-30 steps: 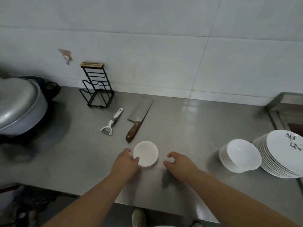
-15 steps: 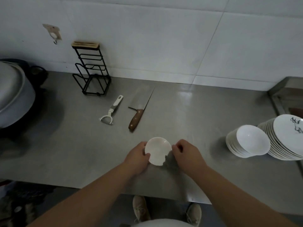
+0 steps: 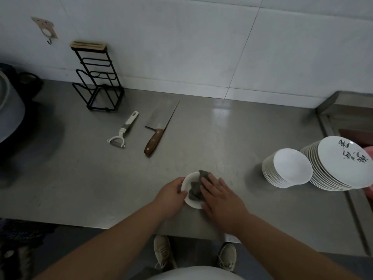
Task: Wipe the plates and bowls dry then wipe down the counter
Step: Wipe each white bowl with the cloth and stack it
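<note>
Cloth (image 3: 194, 191) partly under right hand (image 3: 222, 199); bowl (image 3: 193, 203) rim behind left hand (image 3: 171, 194); pot (image 3: 10, 114), pink object (image 3: 369, 152) cut by edges.

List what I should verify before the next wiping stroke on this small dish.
1. The left hand grips the small dish at its rim: ok.
2. The grey cloth lies inside the dish, pressed by the flat right hand: ok.
3. The dish sits fully on the counter, back from the front edge: ok.
4. The cleaver lies apart from both hands: ok.
5. The bowl stack and plate stack stand clear of the right arm: ok.
6. Dish already dry: cannot tell.
</note>
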Action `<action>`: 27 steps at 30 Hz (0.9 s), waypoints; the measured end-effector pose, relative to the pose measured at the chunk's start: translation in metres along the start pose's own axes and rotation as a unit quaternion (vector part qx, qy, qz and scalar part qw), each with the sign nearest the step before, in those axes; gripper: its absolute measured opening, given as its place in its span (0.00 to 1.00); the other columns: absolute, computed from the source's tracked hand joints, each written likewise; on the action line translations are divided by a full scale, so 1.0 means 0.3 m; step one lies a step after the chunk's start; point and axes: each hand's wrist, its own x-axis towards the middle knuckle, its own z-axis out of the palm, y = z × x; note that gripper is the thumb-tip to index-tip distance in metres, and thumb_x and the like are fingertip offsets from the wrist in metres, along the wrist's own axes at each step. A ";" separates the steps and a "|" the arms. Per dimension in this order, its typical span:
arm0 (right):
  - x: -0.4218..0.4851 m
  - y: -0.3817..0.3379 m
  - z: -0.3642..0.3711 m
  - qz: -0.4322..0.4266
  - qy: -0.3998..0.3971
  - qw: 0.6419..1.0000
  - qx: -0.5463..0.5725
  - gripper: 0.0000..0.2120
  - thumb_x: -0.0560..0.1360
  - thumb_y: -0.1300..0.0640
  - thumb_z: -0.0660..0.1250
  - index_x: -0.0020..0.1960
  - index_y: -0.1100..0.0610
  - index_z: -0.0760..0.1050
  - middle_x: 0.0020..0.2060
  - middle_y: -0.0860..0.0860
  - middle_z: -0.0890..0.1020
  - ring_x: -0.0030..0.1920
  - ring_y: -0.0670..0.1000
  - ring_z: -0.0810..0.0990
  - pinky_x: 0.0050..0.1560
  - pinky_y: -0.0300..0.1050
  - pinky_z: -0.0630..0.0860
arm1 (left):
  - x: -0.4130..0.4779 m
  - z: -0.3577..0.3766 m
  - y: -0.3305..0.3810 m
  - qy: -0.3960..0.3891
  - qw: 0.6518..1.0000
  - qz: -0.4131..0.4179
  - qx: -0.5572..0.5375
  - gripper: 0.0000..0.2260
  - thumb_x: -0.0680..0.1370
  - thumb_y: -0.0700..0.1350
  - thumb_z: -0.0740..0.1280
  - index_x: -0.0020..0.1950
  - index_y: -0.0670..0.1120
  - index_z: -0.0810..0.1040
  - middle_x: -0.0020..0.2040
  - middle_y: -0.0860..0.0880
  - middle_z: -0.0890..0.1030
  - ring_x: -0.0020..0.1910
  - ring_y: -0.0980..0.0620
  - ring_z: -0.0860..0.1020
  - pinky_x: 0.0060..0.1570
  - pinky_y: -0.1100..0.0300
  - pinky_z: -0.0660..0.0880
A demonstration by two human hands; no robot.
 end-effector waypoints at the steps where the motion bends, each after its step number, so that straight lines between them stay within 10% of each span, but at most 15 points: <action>1: -0.003 0.010 0.014 -0.012 -0.013 1.000 -0.015 0.32 0.83 0.38 0.54 0.76 0.57 0.72 0.79 0.55 0.69 0.81 0.57 0.61 0.82 0.56 0.52 | 0.002 0.009 0.002 -0.002 1.000 0.001 -0.003 0.19 0.82 0.43 0.66 0.72 0.57 0.73 0.60 0.53 0.83 0.52 0.54 0.82 0.52 0.55 0.81; 7: 0.009 0.037 0.020 -0.052 -0.064 0.997 -0.006 0.45 0.79 0.27 0.43 0.85 0.57 0.49 0.84 0.53 0.49 0.84 0.54 0.42 0.82 0.52 0.36 | 0.022 0.050 0.041 -0.001 0.999 -0.006 -0.034 0.19 0.83 0.40 0.63 0.67 0.62 0.72 0.50 0.51 0.83 0.38 0.55 0.81 0.36 0.63 0.78; 14: 0.001 0.072 -0.046 -0.141 -0.056 0.988 0.022 0.37 0.80 0.29 0.46 0.76 0.50 0.71 0.74 0.47 0.75 0.72 0.54 0.72 0.76 0.53 0.59 | 0.038 0.075 0.035 0.039 0.998 -0.051 0.000 0.12 0.81 0.41 0.64 0.62 0.52 0.79 0.46 0.49 0.84 0.41 0.46 0.84 0.44 0.45 0.84; 20: -0.040 0.124 -0.003 -0.103 -0.058 0.993 0.018 0.38 0.81 0.29 0.47 0.82 0.52 0.62 0.81 0.49 0.63 0.84 0.54 0.47 0.83 0.61 0.43 | 0.006 0.152 0.061 0.083 0.978 -0.146 -0.122 0.07 0.82 0.42 0.63 0.57 0.52 0.74 0.50 0.43 0.83 0.38 0.43 0.86 0.41 0.43 0.85; 27: -0.043 0.090 0.016 -0.078 -0.061 0.995 0.020 0.42 0.80 0.28 0.45 0.84 0.55 0.54 0.84 0.53 0.56 0.84 0.55 0.45 0.83 0.57 0.40 | 0.046 0.122 0.094 0.096 0.976 -0.075 0.182 0.09 0.83 0.53 0.64 0.55 0.49 0.72 0.48 0.49 0.80 0.45 0.49 0.78 0.42 0.54 0.74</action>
